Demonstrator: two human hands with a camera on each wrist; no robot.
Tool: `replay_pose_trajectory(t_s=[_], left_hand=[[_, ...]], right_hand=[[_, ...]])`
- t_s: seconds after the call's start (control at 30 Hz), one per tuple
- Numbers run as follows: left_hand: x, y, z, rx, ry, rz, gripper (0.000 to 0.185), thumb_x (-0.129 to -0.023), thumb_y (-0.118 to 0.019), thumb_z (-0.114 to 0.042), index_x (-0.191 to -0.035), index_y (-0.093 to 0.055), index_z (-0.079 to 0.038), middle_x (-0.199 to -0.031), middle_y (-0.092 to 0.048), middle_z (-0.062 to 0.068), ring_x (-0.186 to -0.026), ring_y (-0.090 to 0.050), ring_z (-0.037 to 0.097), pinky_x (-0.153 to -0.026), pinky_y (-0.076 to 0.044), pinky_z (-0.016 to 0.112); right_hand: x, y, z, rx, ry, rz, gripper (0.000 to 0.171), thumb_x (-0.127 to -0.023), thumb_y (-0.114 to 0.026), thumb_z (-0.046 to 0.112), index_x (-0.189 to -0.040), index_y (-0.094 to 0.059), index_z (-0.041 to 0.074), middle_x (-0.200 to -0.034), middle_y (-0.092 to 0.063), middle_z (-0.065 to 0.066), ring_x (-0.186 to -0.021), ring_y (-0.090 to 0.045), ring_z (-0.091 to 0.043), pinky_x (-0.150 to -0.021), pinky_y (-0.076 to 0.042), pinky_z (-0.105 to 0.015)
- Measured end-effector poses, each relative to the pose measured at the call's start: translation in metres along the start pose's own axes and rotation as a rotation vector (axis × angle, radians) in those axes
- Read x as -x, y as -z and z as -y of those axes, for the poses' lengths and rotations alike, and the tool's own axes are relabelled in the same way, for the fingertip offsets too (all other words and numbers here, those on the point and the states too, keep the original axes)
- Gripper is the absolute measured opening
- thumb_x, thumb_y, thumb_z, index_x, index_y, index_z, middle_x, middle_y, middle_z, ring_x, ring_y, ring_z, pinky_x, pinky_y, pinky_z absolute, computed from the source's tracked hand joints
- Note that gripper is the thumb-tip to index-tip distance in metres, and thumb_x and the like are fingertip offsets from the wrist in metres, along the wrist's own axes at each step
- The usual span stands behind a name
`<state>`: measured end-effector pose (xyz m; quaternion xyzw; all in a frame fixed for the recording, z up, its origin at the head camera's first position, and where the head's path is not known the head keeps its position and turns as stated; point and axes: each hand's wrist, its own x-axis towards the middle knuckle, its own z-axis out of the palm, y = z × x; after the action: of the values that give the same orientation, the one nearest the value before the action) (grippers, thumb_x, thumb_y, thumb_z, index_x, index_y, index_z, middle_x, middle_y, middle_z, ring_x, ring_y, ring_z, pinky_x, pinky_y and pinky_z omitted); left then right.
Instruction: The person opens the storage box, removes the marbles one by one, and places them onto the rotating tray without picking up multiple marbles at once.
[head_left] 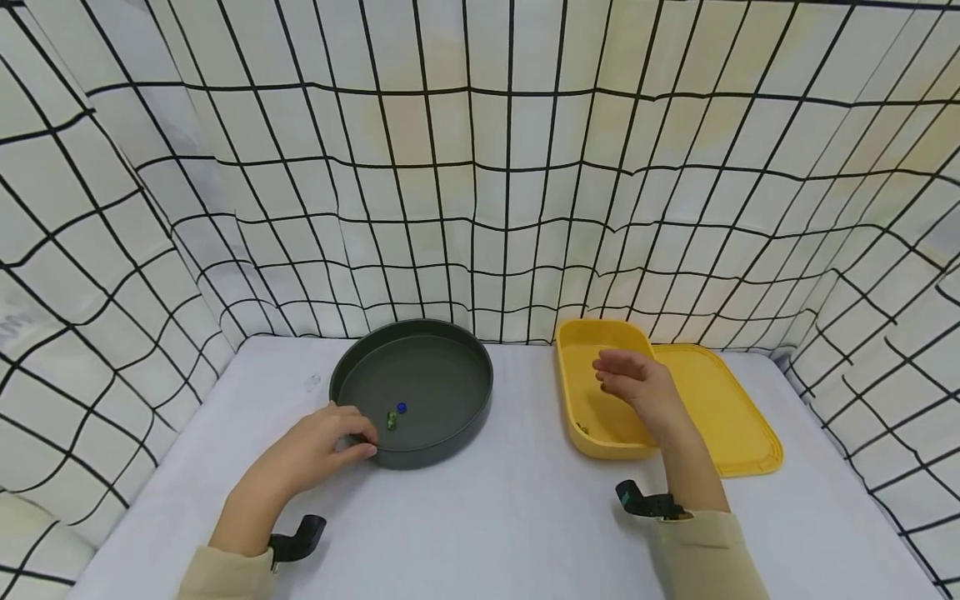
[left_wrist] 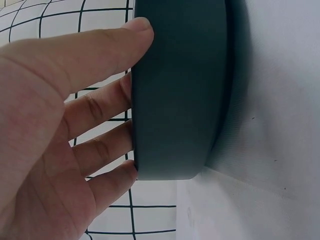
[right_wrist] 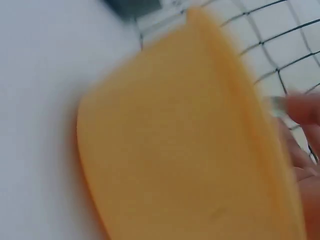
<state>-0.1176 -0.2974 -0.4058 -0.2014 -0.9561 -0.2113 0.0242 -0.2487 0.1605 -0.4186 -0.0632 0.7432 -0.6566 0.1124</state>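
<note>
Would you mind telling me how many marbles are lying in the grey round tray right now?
2. A blue marble and a green marble lie close together near the front left of the grey round tray, by the left hand. None seem hidden.

Beige sleeves [head_left: 225,577] on both arms — black wrist mounts [head_left: 298,536] strapped on.

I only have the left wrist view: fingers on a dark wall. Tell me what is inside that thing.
Observer: The round grey tray holds two small marbles, one blue, one green, near the left hand.
Operator: Report the right hand.
Observer: The right hand hovers over a yellow box, fingers relaxed, holding nothing I can see.
Operator: Say what lies beside the box.
Observer: A flat yellow lid, at its right side.
</note>
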Motion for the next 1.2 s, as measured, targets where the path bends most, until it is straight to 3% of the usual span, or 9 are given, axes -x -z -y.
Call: replay_pose_trajectory(t_s=[0.2,0.27,0.33,0.5,0.6,0.77,0.87,0.97,1.2], left_hand=[[0.000,-0.002,-0.001,0.005,0.009,-0.002,0.008,-0.089,-0.076,-0.024,-0.090,-0.072,-0.030,-0.089,-0.059,-0.021,-0.087,-0.057,0.011,-0.076,-0.051,0.032],[0.000,-0.001,-0.001,0.005,0.011,-0.003,0.007,-0.089,-0.076,-0.024,-0.090,-0.072,-0.030,-0.089,-0.059,-0.021,-0.088,-0.057,0.010,-0.076,-0.051,0.032],[0.000,-0.001,-0.001,0.006,0.010,0.000,0.007,-0.089,-0.076,-0.023,-0.091,-0.072,-0.029,-0.089,-0.059,-0.021,-0.088,-0.057,0.010,-0.077,-0.051,0.032],[0.001,-0.001,0.000,0.002,0.004,-0.003,0.009,-0.089,-0.076,-0.022,-0.090,-0.072,-0.029,-0.089,-0.060,-0.021,-0.088,-0.057,0.010,-0.077,-0.051,0.032],[0.001,-0.001,-0.001,0.001,-0.001,-0.008,0.009,-0.089,-0.076,-0.021,-0.090,-0.072,-0.029,-0.088,-0.059,-0.021,-0.088,-0.057,0.010,-0.076,-0.051,0.032],[0.002,0.000,-0.001,0.000,-0.003,-0.006,0.009,-0.088,-0.076,-0.021,-0.091,-0.072,-0.028,-0.089,-0.059,-0.021,-0.088,-0.057,0.010,-0.076,-0.051,0.031],[0.003,0.000,0.000,0.000,-0.001,-0.004,0.009,-0.088,-0.076,-0.021,-0.090,-0.072,-0.028,-0.088,-0.059,-0.021,-0.087,-0.057,0.010,-0.076,-0.051,0.031],[0.002,0.001,0.001,0.005,-0.006,-0.004,0.008,-0.088,-0.076,-0.021,-0.090,-0.072,-0.028,-0.088,-0.060,-0.020,-0.087,-0.057,0.010,-0.075,-0.051,0.031],[-0.001,0.000,0.000,0.017,-0.018,0.001,0.008,-0.088,-0.076,-0.019,-0.091,-0.073,-0.026,-0.088,-0.060,-0.019,-0.087,-0.058,0.012,-0.076,-0.051,0.031]], right_hand=[[-0.005,-0.010,0.007,-1.161,-0.183,-0.079,0.038,-0.098,-0.058,-0.003,-0.132,-0.055,0.015,-0.118,-0.062,-0.007,-0.106,-0.062,-0.015,-0.097,-0.051,-0.022],[-0.007,-0.015,0.008,-1.385,-0.258,-0.122,0.042,-0.097,-0.057,-0.005,-0.132,-0.056,0.018,-0.115,-0.062,-0.008,-0.106,-0.062,-0.016,-0.098,-0.050,-0.021],[-0.008,-0.019,0.008,-1.506,-0.312,-0.200,0.046,-0.097,-0.057,-0.005,-0.135,-0.056,0.022,-0.111,-0.063,-0.009,-0.105,-0.063,-0.016,-0.097,-0.050,-0.021],[-0.009,-0.025,0.008,-1.587,-0.321,-0.394,0.052,-0.100,-0.052,0.001,-0.144,-0.050,0.028,-0.111,-0.059,-0.004,-0.109,-0.060,-0.011,-0.094,-0.052,-0.021],[-0.007,-0.027,0.009,-1.602,-0.313,-0.423,0.051,-0.102,-0.049,0.005,-0.147,-0.047,0.030,-0.123,-0.052,0.000,-0.123,-0.054,-0.008,-0.097,-0.051,-0.022],[-0.001,-0.034,0.016,-1.609,-0.333,-0.317,0.046,-0.108,-0.041,0.012,-0.151,-0.042,0.029,-0.152,-0.031,0.003,-0.143,-0.035,-0.013,-0.113,-0.038,-0.028],[0.003,-0.040,0.020,-1.583,-0.328,-0.228,0.051,-0.109,-0.031,0.006,-0.153,-0.036,0.029,-0.157,-0.024,0.004,-0.146,-0.030,-0.015,-0.117,-0.032,-0.029],[0.004,-0.044,0.022,-1.573,-0.318,-0.167,0.052,-0.107,-0.031,0.000,-0.152,-0.039,0.026,-0.151,-0.035,0.000,-0.141,-0.041,-0.016,-0.113,-0.038,-0.028],[0.005,-0.053,0.022,-1.429,-0.260,-0.049,0.017,-0.101,-0.056,0.010,-0.115,-0.065,0.009,-0.113,-0.070,-0.010,-0.107,-0.070,-0.018,-0.097,-0.050,-0.021]])
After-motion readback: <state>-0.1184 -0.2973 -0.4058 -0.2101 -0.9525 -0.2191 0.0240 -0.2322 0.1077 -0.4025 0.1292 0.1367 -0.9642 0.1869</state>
